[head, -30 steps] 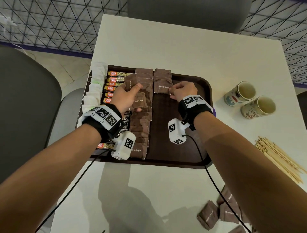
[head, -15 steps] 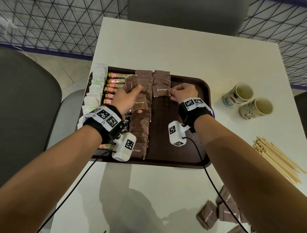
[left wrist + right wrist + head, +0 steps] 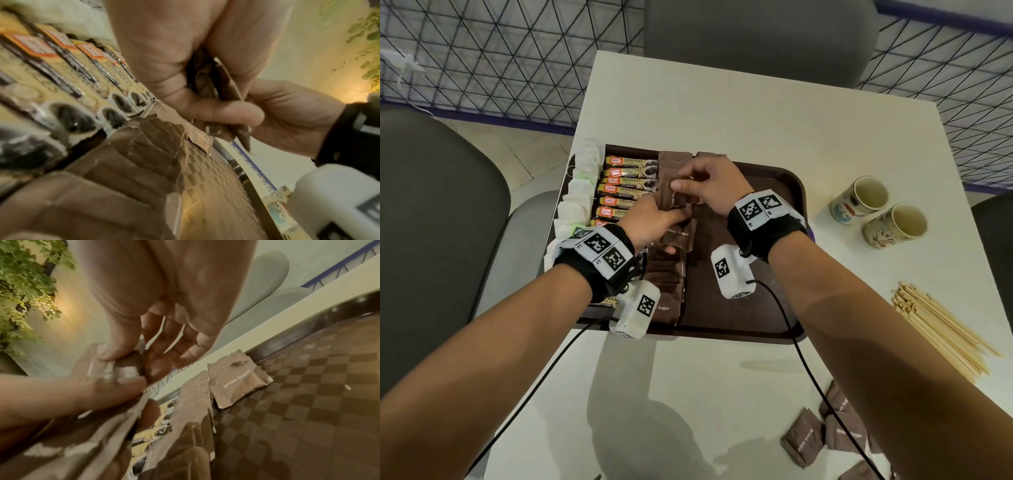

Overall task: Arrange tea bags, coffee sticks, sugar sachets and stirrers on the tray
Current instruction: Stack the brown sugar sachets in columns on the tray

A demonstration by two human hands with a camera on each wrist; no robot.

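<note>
Sachets [image 3: 675, 202] of brown sugar, a small stack, pinched between both hands above tray [image 3: 787, 185]: left hand [image 3: 650, 222] w/ fingers curled round lower end, right hand [image 3: 710, 186] w/ thumb and fingers nipping upper edge. On tray: sugar column [image 3: 666, 274], coffee sticks [image 3: 625, 186], tea bags [image 3: 580, 192] at left rim. Off tray, right: stirrers [image 3: 938, 329], loose sachets [image 3: 825, 435].

Tray [image 3: 784, 329]: tea bags [image 3: 575, 198] left — coffee sticks [image 3: 625, 186], sugar sachets [image 3: 666, 277] rightward.
</note>
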